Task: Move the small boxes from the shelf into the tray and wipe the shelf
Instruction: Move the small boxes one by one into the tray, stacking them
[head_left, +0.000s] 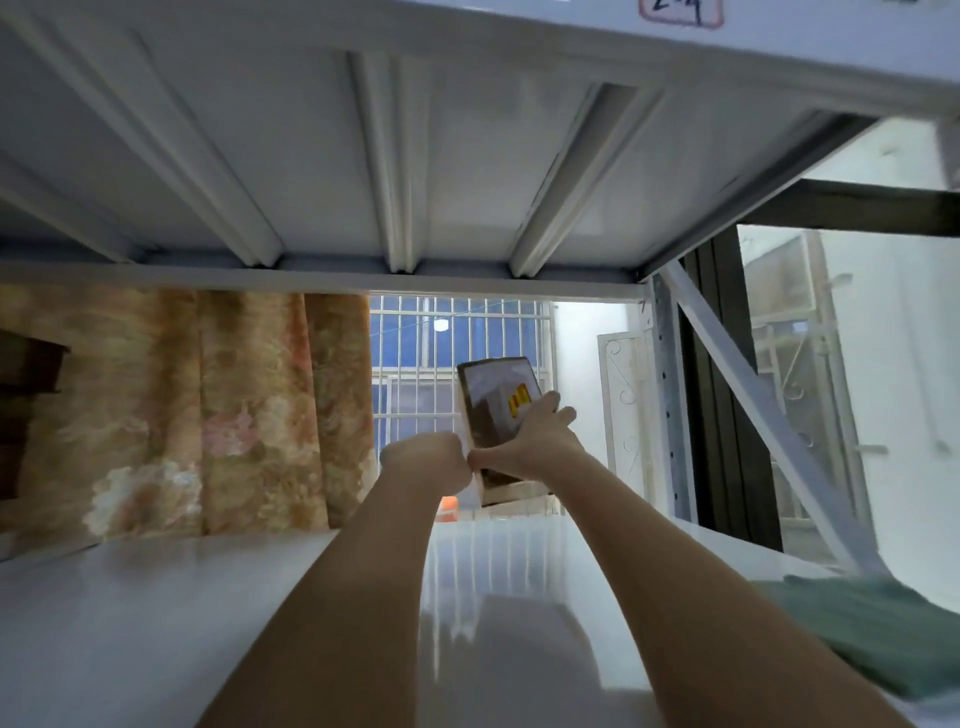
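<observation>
We hold a small box (498, 410) at the back of the shelf (156, 597), right hand (530, 441) clamped round it, left hand (426, 457) fisted beside; it looks light, stiff cardboard, best gripped across its narrow sides

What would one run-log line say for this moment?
right hand: grips small box | left hand: fisted beside | green cloth: on shelf

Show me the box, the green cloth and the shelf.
box (498, 400): head view, on its front face.
green cloth (878, 623): head view, on its middle folds.
shelf (156, 623): head view, on its bare white surface.
</observation>
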